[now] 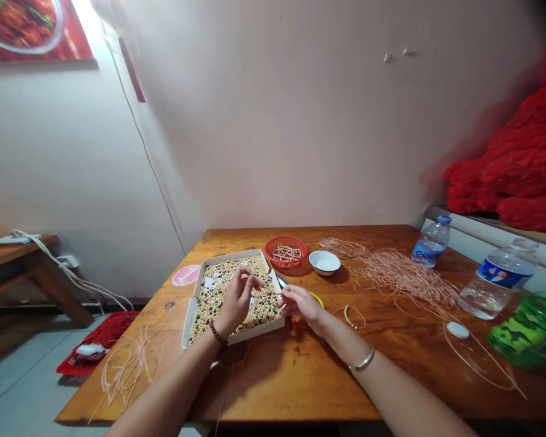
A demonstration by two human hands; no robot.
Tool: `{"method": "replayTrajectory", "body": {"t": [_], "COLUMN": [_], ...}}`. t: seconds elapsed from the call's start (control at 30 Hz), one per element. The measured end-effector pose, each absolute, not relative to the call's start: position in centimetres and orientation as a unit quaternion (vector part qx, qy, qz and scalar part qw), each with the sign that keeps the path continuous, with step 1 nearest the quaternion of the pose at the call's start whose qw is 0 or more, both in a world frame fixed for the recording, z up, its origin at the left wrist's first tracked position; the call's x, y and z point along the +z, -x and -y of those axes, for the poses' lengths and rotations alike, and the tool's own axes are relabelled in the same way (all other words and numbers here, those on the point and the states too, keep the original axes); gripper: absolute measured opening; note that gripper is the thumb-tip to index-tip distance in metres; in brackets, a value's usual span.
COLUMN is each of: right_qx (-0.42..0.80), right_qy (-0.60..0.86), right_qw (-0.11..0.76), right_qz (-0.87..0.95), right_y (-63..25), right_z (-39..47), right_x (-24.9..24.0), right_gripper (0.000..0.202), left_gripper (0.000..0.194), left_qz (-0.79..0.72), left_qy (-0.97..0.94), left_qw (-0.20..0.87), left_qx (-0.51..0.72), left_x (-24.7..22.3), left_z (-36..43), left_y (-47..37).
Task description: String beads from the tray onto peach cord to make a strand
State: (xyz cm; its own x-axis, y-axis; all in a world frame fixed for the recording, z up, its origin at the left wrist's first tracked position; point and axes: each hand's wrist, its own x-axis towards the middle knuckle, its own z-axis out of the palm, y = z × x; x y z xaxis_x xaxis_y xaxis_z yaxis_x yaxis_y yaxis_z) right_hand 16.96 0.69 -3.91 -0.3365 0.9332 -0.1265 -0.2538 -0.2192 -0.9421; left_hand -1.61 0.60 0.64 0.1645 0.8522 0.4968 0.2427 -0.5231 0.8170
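My left hand (pixel 238 300) hovers over a white box tray (pixel 236 346) of small beads (pixel 261 306), mostly cream with black and green ones among them. Its fingers are bent together in a pinch; whatever lies between them is too small to make out. Beside the tray's right edge, my right hand (pixel 303 303) pinches a thin pale strand (pixel 277 294) at its fingertips. Partly hidden under that hand is a tool with a dark tip and a yellow handle (pixel 317 299). A short beaded string (pixel 349 317) rests on the table to its right.
Behind the tray stand a red basket (pixel 286 250) of beaded strings and a white bowl (pixel 324 262). Pinkish cords (pixel 400 272) spread across the right, near two clear bottles (pixel 431 241) and a green bottle (pixel 530 328). More cords (pixel 134 367) lie at the left edge.
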Motion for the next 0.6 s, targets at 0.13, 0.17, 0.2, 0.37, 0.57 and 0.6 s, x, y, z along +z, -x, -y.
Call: {"method": "replayTrajectory", "body": {"t": [0.13,0.17,0.2,0.37,0.57,0.6], "right_qx": [0.777,0.795,0.809,0.837,0.820,0.816], "right_qy": [0.325,0.309,0.299,0.263,0.258,0.264], "right_qw": [0.393,0.382,0.371,0.341,0.354,0.359], "right_qz": [0.370,0.355,0.344,0.338,0.369,0.368], "right_y": [-17.6,-17.7,-17.8,-17.7,-17.5,-17.4], "right_z": [0.0,0.2,0.3,0.8,0.8,0.8], "right_x": [-3.0,-2.7,-2.5,-2.0,-2.5,-2.5], "right_gripper": [0.033,0.036,0.040,0.041,0.028,0.028], "left_gripper": [0.015,0.015,0.016,0.017,0.017,0.017], "left_qz": [-0.385,-0.384,-0.383,-0.383,-0.391,-0.393], "left_qy": [-0.710,-0.712,-0.715,-0.734,-0.742,-0.741], "left_qw": [0.296,0.299,0.303,0.313,0.310,0.313], "left_qx": [0.510,0.507,0.501,0.466,0.447,0.446], "left_x": [0.9,1.0,1.1,0.9,0.6,0.7], "left_z": [-0.2,-0.2,0.0,0.4,0.5,0.4], "left_y": [1.3,1.3,1.2,0.7,0.6,0.6]}}
